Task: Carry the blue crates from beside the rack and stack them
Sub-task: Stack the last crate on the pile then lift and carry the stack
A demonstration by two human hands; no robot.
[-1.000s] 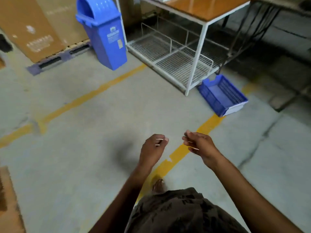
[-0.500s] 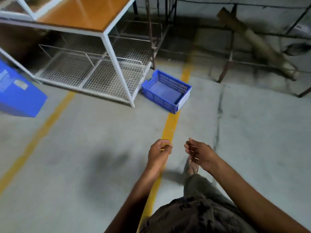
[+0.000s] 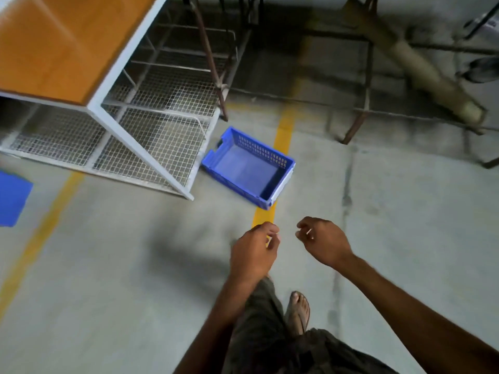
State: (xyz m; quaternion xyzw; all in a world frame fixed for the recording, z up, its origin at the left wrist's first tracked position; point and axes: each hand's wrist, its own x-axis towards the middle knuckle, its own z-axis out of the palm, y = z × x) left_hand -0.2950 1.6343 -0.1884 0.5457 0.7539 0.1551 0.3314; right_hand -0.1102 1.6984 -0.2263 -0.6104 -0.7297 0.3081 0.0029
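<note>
View from a head-worn camera, looking down at a grey concrete floor in a dim storage area. The one blue crate in view sits on the floor ahead of the person, just beside the front right corner of a white metal rack. It is open-topped, with slotted walls and its bare blue bottom showing, and it is turned at an angle. The crate lies across a yellow line painted on the floor, which runs from the person's hands up to it and beyond. A pale strip runs along the crate's right side; the frame is too blurred to read any writing or label on it. The rack has an orange-brown wooden top and a wire-mesh shelf low to the floor. The left hand and the right hand hang in the air side by side, near each other but apart, short of the crate and not touching it. Both have their fingers loosely curled and grip nothing that can be made out; a thin pale sliver at the fingertips is too small to identify. Below them are dark patterned trousers and one foot in a sandal. A blue object is cut off at the left edge. At the upper right, a cardboard tube leans across a rusty metal frame.
</note>
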